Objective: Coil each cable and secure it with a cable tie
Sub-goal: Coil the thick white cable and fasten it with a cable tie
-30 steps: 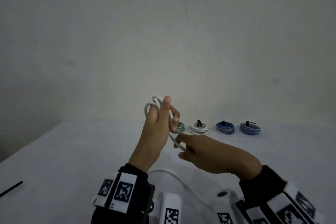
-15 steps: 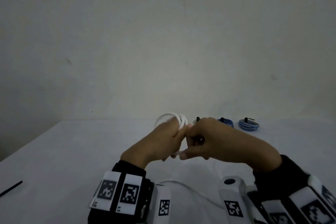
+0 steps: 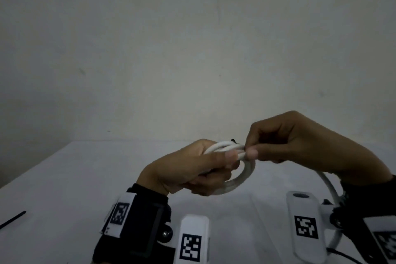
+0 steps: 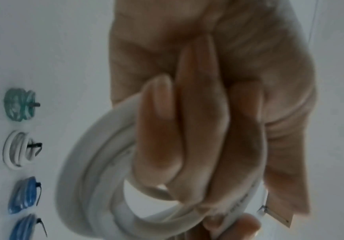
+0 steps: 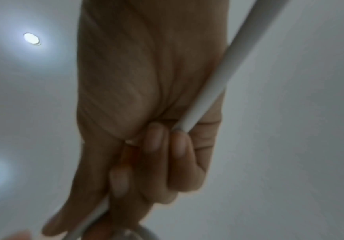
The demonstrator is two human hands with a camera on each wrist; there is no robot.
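The left hand [image 3: 188, 169] gripped the thick white round rubber cable's [image 3: 244, 174] coil; the right hand [image 3: 285, 141], at three o'clock, pinched its strand. Slackened grips risked the loops springing open.

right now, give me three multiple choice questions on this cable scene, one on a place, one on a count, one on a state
1. Where does the loose black cable tie lie?
A. on the table's near left
B. inside the white coil
C. on the right wrist

2. How many tied coils lie in a row on the table in the left wrist view?
A. two
B. four
C. six

3. What state is the white cable in?
A. flat on the table
B. partly coiled, held in both hands
C. tied off

Answers:
1 A: it lies alone by the left edge.
2 B: green coil, white coil, two blue coils.
3 B: left hand holds loops; right hand pinches the strand.
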